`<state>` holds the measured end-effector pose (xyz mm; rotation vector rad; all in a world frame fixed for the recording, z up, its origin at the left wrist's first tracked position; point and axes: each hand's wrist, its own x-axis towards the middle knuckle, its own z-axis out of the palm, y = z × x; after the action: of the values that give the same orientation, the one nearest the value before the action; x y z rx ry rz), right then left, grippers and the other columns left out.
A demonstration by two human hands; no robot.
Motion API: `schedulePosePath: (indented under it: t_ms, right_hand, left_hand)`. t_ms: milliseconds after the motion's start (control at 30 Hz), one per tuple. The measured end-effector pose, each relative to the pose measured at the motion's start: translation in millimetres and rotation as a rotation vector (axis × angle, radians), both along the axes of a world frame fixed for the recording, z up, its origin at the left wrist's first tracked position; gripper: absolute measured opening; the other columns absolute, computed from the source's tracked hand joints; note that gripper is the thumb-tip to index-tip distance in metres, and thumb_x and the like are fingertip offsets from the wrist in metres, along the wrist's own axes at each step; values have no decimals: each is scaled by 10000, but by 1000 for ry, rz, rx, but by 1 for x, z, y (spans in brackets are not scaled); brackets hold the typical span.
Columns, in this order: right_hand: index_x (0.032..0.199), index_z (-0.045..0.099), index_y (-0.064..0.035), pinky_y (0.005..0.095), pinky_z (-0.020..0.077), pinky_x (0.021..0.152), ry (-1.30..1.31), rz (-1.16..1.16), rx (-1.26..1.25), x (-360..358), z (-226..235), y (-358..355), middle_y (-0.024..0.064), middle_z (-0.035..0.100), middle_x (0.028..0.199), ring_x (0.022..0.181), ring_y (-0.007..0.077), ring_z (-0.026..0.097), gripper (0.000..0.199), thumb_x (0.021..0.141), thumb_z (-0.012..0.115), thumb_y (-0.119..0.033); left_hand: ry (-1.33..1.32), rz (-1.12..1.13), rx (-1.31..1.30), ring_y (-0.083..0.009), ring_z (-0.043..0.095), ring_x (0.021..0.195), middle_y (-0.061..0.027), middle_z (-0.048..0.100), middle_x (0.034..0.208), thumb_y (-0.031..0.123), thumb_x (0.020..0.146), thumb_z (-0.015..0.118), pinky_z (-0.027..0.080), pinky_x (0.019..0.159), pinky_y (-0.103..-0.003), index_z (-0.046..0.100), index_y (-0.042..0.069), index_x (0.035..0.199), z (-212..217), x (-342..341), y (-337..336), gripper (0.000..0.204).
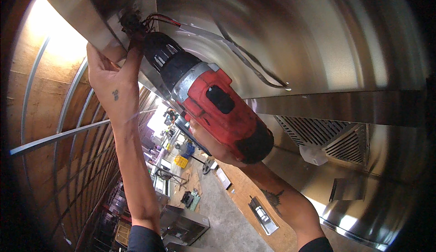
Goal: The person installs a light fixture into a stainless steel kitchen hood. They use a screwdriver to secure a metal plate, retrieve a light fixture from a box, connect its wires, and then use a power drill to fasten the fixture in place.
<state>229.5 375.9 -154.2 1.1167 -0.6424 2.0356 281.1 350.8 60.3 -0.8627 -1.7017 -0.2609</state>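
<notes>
My right hand (213, 145) grips the handle of a red and black cordless drill (213, 99), which points up and to the left. The drill's black nose meets a small dark fitting (131, 22) with red and black wires (161, 19) on a stainless steel panel (318, 38) overhead. My left hand (111, 81) is raised beside the drill's nose, fingers pressed against the edge of a metal strip (77, 11) next to the fitting. Both forearms rise from the lower edge of the picture.
A louvred vent grille (322, 136) sits in the steel surface at right. A thin metal bar (59, 137) crosses the left side in front of plywood sheeting with metal ribs (41, 115). Far below lie a workshop floor, a yellow crate (180, 162) and steel equipment (184, 224).
</notes>
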Motion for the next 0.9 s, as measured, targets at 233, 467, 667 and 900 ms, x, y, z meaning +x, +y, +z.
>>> schedulePosePath:
  t_ms: [233, 467, 667, 900]
  right_hand:
    - [1217, 684, -13, 307, 569, 913, -2, 56, -92, -1, 2, -7, 93, 728, 1132, 1037, 159, 698, 269, 949, 706, -20]
    - [1173, 680, -23, 309, 571, 868, -23, -4, -80, -2, 2, -9, 67, 715, 1055, 949, 146, 684, 227, 950, 716, -48]
    - [1169, 666, -58, 304, 552, 775, 11, -202, -74, 7, 17, 12, 34, 689, 978, 877, 107, 649, 200, 981, 699, -120]
    - [1091, 634, -92, 280, 497, 707, 4, 54, -23, 7, 18, 6, -6, 622, 909, 809, 76, 579, 104, 1003, 664, -139]
  left_hand:
    - [8, 18, -23, -201, 636, 1113, -109, 674, 1181, -1, 859, 739, 459, 1033, -337, 548, 5, 1317, 3, -4, -8, 496]
    - [24, 33, 3, -183, 647, 1085, -106, 681, 1166, 27, 864, 756, 477, 1005, -327, 553, 7, 1304, -1, -2, -4, 485]
    - [129, 96, -17, -165, 657, 963, -88, 691, 1063, 49, 866, 768, 502, 903, -315, 598, 24, 1204, 3, -2, 0, 379]
    - [178, 35, 10, -158, 654, 906, -89, 679, 1024, 68, 892, 766, 513, 835, -306, 600, 2, 1175, 8, -12, 2, 335]
